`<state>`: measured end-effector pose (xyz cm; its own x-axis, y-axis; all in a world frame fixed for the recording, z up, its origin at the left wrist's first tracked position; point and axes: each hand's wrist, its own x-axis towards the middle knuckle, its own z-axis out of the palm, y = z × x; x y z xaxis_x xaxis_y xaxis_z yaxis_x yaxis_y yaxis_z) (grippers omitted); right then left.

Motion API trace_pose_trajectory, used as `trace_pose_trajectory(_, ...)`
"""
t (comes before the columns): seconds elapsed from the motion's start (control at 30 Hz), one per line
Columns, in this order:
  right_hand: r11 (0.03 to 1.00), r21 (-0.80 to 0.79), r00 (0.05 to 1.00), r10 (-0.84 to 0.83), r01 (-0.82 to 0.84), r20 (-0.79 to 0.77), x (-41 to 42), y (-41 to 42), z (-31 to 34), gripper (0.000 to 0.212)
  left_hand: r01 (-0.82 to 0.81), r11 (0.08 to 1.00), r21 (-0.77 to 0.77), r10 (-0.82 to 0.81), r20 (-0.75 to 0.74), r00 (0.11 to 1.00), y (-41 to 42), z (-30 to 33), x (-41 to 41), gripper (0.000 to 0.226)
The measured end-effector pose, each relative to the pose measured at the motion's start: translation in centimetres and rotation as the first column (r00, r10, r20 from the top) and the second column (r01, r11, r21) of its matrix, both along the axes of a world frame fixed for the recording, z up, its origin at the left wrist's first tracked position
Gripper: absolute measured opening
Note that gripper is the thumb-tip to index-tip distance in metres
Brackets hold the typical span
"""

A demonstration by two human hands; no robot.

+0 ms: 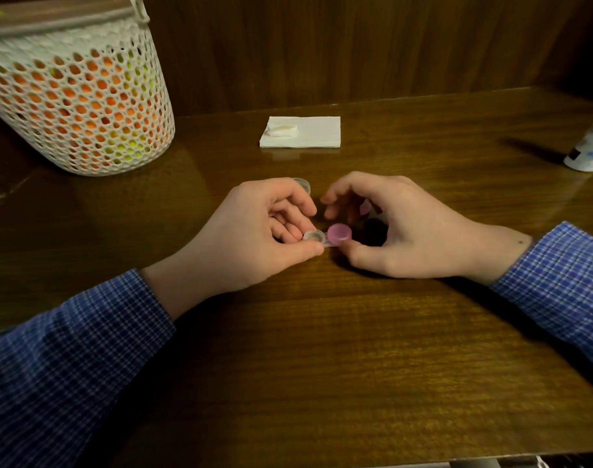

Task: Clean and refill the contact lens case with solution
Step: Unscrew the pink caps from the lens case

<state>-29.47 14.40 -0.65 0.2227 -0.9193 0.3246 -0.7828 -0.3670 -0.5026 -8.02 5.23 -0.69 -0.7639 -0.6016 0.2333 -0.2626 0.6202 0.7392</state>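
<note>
lens case (323,238) on surface (322,349); left hand (254,231) pinches clear well end, right hand (399,228) loosely curled beside pink cap (339,234), gripping nothing visible. steady base, twist cap gently.

The desk (322,349) under the hands is dark wood, glossy and smooth. Between the hands, the lens case (317,238) is clear plastic with a matt pink plastic cap (339,233). Beyond them lies a soft white paper napkin (308,133); far left, a white perforated plastic basket (82,106).

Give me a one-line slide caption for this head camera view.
Left hand steadies the contact lens case, one well uncapped, as the right hand reaches its pink cap.
</note>
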Motion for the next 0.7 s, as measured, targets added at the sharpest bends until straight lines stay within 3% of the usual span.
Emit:
trace_pose_trajectory(0.13, 0.998, -0.03, 0.997, -0.064, 0.063, -0.048, 0.0, -0.1, -0.1, 0.055, 0.005, 1.0, 0.003, -0.005, -0.006, 1.0, 0.0, 0.0, 0.0, 0.036)
trace_pose_trajectory(0.3, 1.0, 0.009, 1.0, -0.026, 0.026, 0.014, -0.2, -0.1, -0.1, 0.042, -0.004, 1.0, 0.009, 0.004, 0.0, 1.0, -0.1, 0.0, 0.0, 0.036)
trace_pose_trajectory(0.57, 0.999, 0.013, 0.979, 0.03, -0.034, 0.203, -0.7, 0.2, 0.3, 0.038, -0.003, 1.0, 0.014, 0.003, 0.005, 1.0, 0.0, 0.0, 0.0, 0.037)
trace_pose_trajectory(0.7, 1.0, -0.001, 0.937, 0.002, -0.002, 0.349, -2.1, 0.4, 0.7, 0.023, -0.009, 1.0, 0.027, 0.009, 0.002, 1.0, 0.1, -0.1, 0.0, 0.038)
